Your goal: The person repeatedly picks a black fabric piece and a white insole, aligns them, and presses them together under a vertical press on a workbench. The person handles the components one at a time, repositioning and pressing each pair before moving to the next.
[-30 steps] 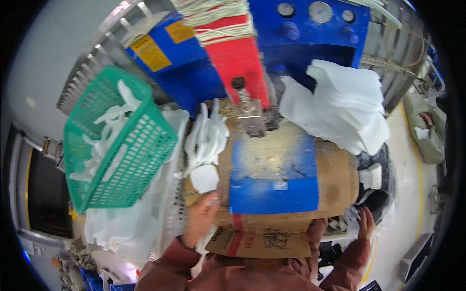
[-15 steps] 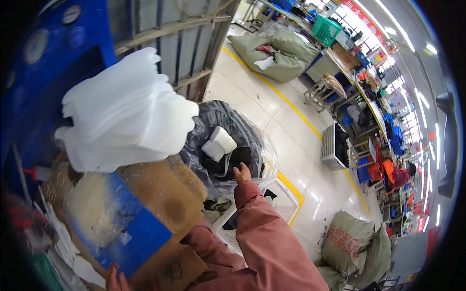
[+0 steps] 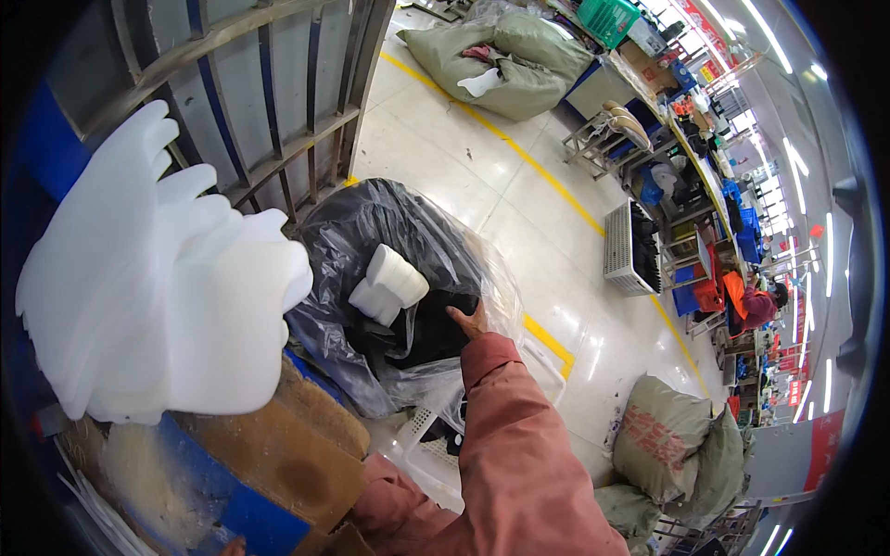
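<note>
My right hand reaches into a clear plastic bag that stands open on the floor. Its thumb and fingers are closed around the edge of a black cloth piece inside the bag; the fingertips are partly hidden. Beside it in the bag lies a bundle of white pieces, seemingly banded together. Only a sliver of my left hand shows at the lower edge, by the blue board, its fingers hidden. A tall stack of white, rounded, lobed pieces fills the left side.
Brown cardboard lies beside the blue board. A white plastic basket sits under my right forearm. Stuffed sacks stand at the right, another sack at the back. A barred metal frame rises at the far left.
The view has shifted, so the white stack and the bag sit further left. My right hand has gone deeper into the bag, onto the black cloth. My left hand has nearly left the picture.
</note>
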Available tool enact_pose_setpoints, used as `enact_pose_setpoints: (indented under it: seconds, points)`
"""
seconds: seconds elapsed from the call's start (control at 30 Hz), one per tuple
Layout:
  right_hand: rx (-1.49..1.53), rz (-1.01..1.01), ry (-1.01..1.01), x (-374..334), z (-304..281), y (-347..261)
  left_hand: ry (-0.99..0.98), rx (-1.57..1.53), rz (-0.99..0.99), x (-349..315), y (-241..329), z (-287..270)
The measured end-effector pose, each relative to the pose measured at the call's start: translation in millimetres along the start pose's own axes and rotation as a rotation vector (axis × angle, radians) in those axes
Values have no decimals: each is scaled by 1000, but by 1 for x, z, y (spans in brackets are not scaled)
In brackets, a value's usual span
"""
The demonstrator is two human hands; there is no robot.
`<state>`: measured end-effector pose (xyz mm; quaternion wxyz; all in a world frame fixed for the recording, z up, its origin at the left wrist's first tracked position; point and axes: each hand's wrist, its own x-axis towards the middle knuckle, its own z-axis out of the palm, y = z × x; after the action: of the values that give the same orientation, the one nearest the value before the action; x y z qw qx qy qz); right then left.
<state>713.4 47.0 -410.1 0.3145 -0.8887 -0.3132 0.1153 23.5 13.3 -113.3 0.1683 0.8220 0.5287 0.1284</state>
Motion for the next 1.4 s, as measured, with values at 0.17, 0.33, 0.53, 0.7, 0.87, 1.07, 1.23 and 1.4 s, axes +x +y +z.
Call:
enact_pose_setpoints:
  seconds: [0.17,0.33,0.53,0.7,0.87,1.07,1.23,1.4]
  points:
    - [-40,103,-191,34,18,-15,65,-48,-86,34,16,3]
    - [216,168,-60,67,56,33,145,-69,-136,60,14,0]
    - [-44,60,-189,79,104,95,194,-106,-160,85,10,5]
    - [249,139,-256,60,78,64,219,-150,-184,90,18,11]
    - [-23,290,-241,36,65,13,210,-231,-235,78,28,19]
    - [17,170,-99,31,60,28,150,-387,-323,46,43,33]
    - [111,279,42,26,21,25,109,-494,-380,12,41,33]
    - [79,240,-84,-3,-13,-14,89,-568,-398,-11,30,37]
